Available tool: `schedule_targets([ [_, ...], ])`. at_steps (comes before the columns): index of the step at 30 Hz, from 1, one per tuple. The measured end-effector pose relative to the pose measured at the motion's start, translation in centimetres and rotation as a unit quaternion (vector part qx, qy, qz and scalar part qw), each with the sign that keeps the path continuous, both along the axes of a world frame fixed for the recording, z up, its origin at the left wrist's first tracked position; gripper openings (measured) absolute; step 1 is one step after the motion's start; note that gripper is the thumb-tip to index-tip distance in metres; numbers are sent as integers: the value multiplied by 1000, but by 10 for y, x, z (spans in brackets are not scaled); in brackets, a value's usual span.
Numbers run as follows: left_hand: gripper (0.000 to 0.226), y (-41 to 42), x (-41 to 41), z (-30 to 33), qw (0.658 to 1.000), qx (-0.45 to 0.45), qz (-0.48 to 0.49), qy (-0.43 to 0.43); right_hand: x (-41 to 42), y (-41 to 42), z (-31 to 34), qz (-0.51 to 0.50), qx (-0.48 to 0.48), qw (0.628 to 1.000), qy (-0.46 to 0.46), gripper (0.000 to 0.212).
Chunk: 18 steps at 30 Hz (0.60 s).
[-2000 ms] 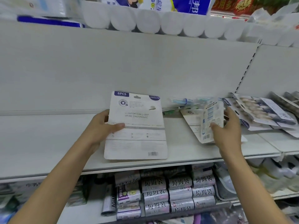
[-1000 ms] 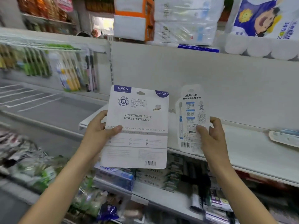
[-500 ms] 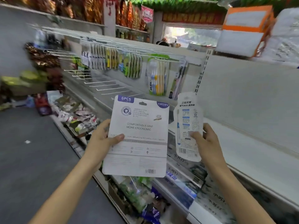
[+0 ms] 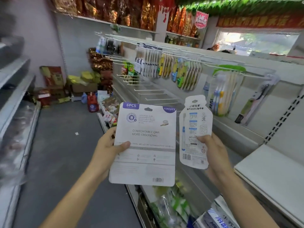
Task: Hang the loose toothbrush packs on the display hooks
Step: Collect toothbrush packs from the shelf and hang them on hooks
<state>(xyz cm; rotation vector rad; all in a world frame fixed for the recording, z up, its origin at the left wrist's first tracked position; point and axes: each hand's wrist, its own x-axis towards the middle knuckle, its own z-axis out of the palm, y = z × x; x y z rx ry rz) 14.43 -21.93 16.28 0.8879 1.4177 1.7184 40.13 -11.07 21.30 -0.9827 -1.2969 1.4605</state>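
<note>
My left hand grips a large white 6-piece toothbrush pack by its left edge, thumb on its printed back. My right hand pinches a smaller bottle-shaped single toothbrush pack at its lower right, held upright beside the big one. Both packs face me back-side out in front of the display. Behind them, bare white display hooks stick out from the wall panel. Above, a row of hooks carries hanging toothbrush packs.
More hung toothbrush packs sit at the right of the rail. A white shelf juts out at right. The grey aisle floor runs left, with boxes and goods piled at its far end. Shelving lines the left side.
The view has swung left from the white shelf to the hook display. Both hands have carried their packs along, held upright; the hooks now sit closer and more central.
</note>
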Motion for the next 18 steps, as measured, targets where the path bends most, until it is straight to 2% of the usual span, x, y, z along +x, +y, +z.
schedule_targets([
  [6,38,48,-67,8,999,-4,32,26,-74,64,0,34,29,998,41,35],
  [9,40,75,-96,15,999,0,25,40,-105,94,-2,26,71,997,14,19],
  [13,40,107,-128,17,999,9,21,49,-135,123,-5,20,86,996,-14,58],
  [18,43,138,-165,13,999,14,-14,37,-160,143,-5,-12,130,989,-74,90],
])
